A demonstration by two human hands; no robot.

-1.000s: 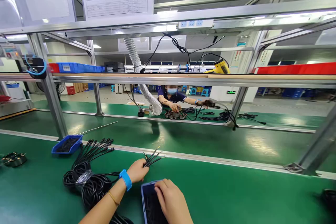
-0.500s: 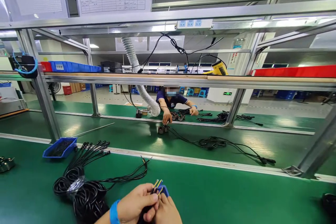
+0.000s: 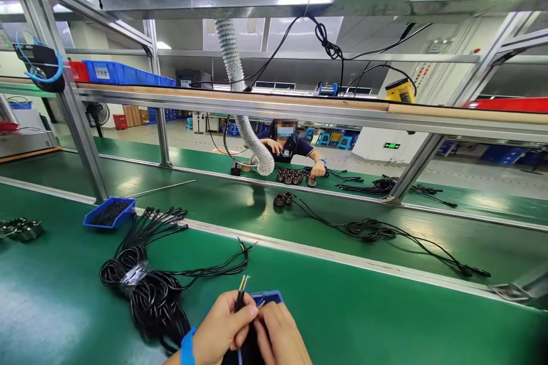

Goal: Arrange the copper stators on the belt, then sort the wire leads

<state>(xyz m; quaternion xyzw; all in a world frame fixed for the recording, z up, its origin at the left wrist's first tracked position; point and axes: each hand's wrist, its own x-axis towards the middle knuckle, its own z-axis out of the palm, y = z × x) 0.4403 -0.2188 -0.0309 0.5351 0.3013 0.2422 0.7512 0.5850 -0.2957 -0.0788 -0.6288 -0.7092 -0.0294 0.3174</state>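
Note:
My left hand (image 3: 229, 319), with a blue band at the wrist, pinches black cables (image 3: 238, 301) whose stripped ends show yellow and blue wires pointing up. Close against it on the right, my right hand (image 3: 282, 333) has its fingers bent at another yellow-and-blue wire end; its fingertips are partly hidden. Beneath both hands is a blue bin (image 3: 274, 296), mostly covered by them. A tied coil of black cables (image 3: 156, 302) lies on the green bench to the left, its loose ends reaching toward my hands.
A small blue tray (image 3: 110, 213) of black parts and metal rings (image 3: 26, 229) are at the left. Across the frame, a person (image 3: 295, 145) touches metal parts (image 3: 291, 175). More cables (image 3: 372, 230) lie beyond the bench edge. A metal post (image 3: 79, 102) stands at left.
The view has tilted down and shifted. The wire ends in my left hand now point up more steeply, and my right hand's fingers have moved. The other person's hands have left the nearer metal rings.

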